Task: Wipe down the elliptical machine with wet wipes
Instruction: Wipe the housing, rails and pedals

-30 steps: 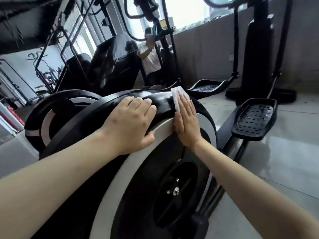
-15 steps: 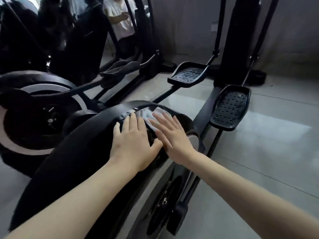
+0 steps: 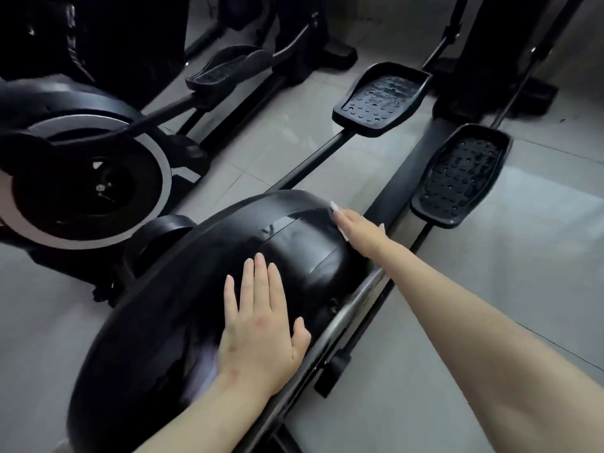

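The wet wipe point(image 3: 334, 206) is mostly hidden under the flat, straight-fingered right hand point(image 3: 359, 232) at the far right edge of the flywheel housing point(image 3: 294, 217). The left hand point(image 3: 261, 325) rests flat mid-housing, holding nothing. The floor point(image 3: 523, 256) lies beyond that edge.

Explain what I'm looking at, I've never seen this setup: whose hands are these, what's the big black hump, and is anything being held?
There is one picture, taken by a camera worn on a person's head, looking forward and down. No robot is involved: these are the person's own bare hands. The black hump is the elliptical machine's wheel cover. The left hand lies flat on it and holds nothing. The right hand presses a white wet wipe against the cover's far end with straight fingers; only the wipe's edge shows. Beyond are the near pedal and the far pedal, above a grey tiled floor. A second machine stands at the left.
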